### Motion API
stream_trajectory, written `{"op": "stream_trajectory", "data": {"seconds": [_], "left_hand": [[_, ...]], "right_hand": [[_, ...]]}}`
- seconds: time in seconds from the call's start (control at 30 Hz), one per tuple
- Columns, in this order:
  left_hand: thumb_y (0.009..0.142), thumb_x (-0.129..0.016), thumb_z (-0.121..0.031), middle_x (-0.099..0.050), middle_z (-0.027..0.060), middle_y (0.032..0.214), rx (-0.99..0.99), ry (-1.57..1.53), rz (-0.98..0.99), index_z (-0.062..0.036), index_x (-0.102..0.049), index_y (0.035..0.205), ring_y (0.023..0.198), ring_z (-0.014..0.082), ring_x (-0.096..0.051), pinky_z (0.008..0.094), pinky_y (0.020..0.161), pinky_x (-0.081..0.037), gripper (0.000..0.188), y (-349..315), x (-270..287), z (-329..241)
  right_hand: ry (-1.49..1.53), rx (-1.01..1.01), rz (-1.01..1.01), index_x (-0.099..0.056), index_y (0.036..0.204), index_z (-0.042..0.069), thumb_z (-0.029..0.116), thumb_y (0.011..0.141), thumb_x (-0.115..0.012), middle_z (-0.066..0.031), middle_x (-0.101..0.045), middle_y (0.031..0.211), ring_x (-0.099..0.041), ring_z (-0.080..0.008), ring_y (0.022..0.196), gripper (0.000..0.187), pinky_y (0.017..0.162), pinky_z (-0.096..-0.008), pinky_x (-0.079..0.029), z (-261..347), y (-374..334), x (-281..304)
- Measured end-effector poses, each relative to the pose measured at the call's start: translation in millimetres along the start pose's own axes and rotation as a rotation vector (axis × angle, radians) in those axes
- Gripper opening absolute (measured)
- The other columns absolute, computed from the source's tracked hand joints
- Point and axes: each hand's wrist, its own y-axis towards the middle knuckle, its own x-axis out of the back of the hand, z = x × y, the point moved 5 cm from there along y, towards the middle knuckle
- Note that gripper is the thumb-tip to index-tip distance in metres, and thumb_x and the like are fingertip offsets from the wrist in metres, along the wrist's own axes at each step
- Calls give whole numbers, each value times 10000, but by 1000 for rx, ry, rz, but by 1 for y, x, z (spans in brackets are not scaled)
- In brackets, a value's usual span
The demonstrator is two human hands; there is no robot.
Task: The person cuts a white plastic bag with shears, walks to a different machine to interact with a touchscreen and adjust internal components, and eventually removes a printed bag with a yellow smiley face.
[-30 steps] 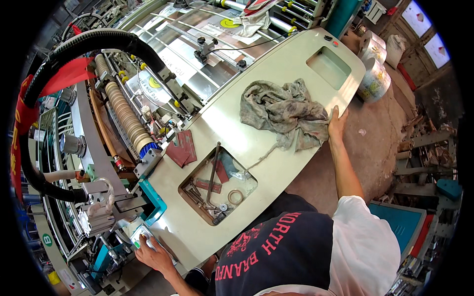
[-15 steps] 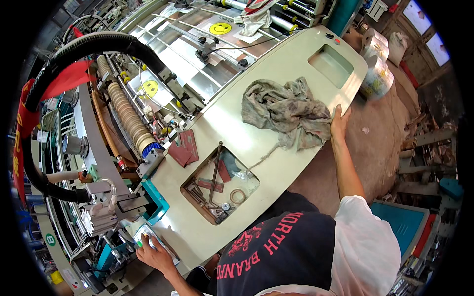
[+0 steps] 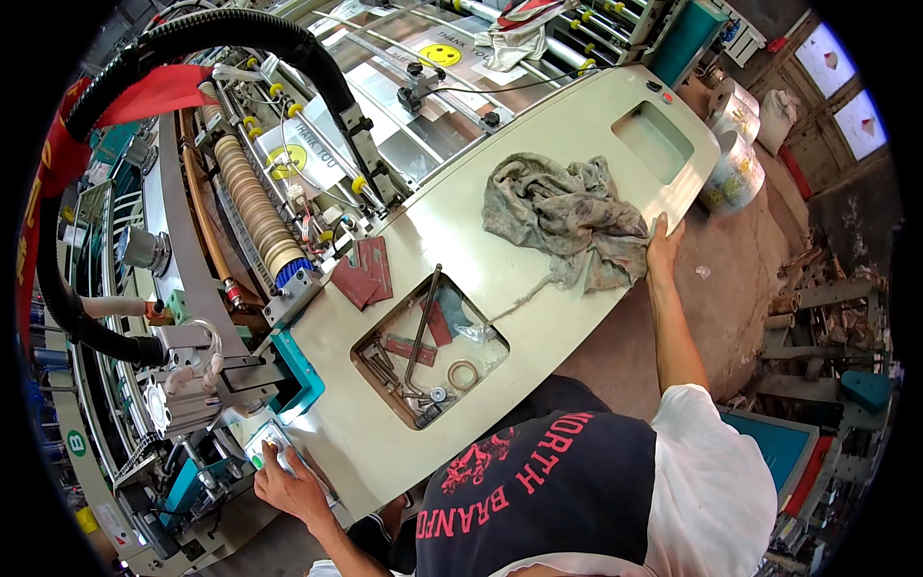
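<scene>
My left hand [image 3: 291, 488] is at a small control panel [image 3: 260, 433] with a green button, at the lower left of the machine. Its index finger reaches onto the panel's face, and nothing is held. At the right, my right hand [image 3: 661, 254] grips the edge of the cream machine top [image 3: 567, 322], part of its fingers hidden. Beside that hand lies a crumpled, stained grey rag [image 3: 567, 216]. Red-brown abrasive pieces [image 3: 363, 274] lie on the top near a ribbed roller [image 3: 252, 197].
A recessed tray [image 3: 486, 370] holds a long metal rod [image 3: 425, 327], a ring [image 3: 462, 375] and several bolts. Another recess [image 3: 663, 144] is at the far right. A black corrugated hose [image 3: 231, 38] arches over the left side. Film rolls [image 3: 735, 163] stand beyond the right edge.
The view has shifted slightly, so the machine top sits a little farther right. My left hand stays at the panel and my right hand at the edge. The printed film has advanced.
</scene>
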Motion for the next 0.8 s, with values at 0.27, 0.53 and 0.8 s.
{"op": "stream_trajectory", "data": {"seconds": [0.27, 0.53, 0.8], "left_hand": [[909, -559, -295, -660, 75, 1041, 0, 29, 14, -46, -603, 1171, 865, 250, -537, 362, 825, -371, 364, -3, -4, -1], [922, -506, -381, -590, 63, 1222, -28, 118, -6, -49, -511, 1279, 965, 260, -528, 391, 903, -351, 488, -20, -5, -7], [945, -432, -407, -524, 79, 1320, 132, -15, 6, -32, -496, 1290, 1140, 289, -475, 431, 997, -301, 514, -40, 4, -10]], "right_hand": [[-19, -23, -2, -252, 1399, -42, 274, 958, -488, -236, -412, 1352, -419, -309, 1241, 592, 1025, -362, -324, 10, -6, 1], [-33, 63, 41, -237, 1401, -50, 290, 965, -475, -229, -427, 1330, -433, -302, 1211, 602, 1018, -356, -331, 9, 1, -1], [-8, 131, 149, -285, 1375, -71, 280, 968, -466, -224, -427, 1327, -451, -286, 1191, 567, 996, -359, -356, -23, 27, 9]]}}
